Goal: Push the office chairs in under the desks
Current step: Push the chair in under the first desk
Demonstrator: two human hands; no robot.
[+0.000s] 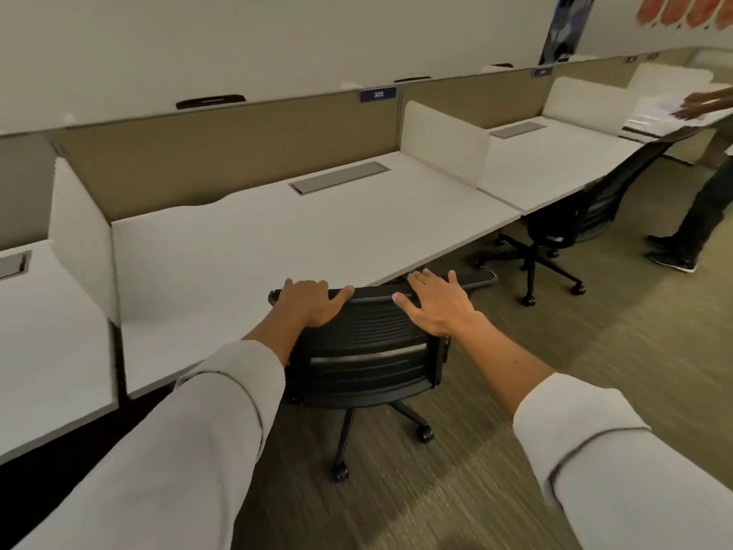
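- At the centre of the frame, the left hand (313, 301) lies on the top edge of the office chair (369, 351) backrest, its fingers (295, 289) curled over the rim and the thumb stretched along it toward the middle: a light hold on the rim.
- Just right of it, the right hand (436, 303) lies flat and open on the same rim, fingers spread and pointing up-frame toward the table (277, 232); it presses rather than grips.
- Both hands sit equally near the chair, one to each side of its middle.
- Up-frame of the fingers lies the table edge, touching or almost touching the backrest top; the seat looks already underneath, so little travel seems left.
- Running left to right, the backrest rim lies roughly parallel to the table edge, so a straight push should do.
- On the divider at upper centre, a dark label (378, 94) reads "305".
- Toward the right, a second chair (575, 220) stands angled, partly out from its table.
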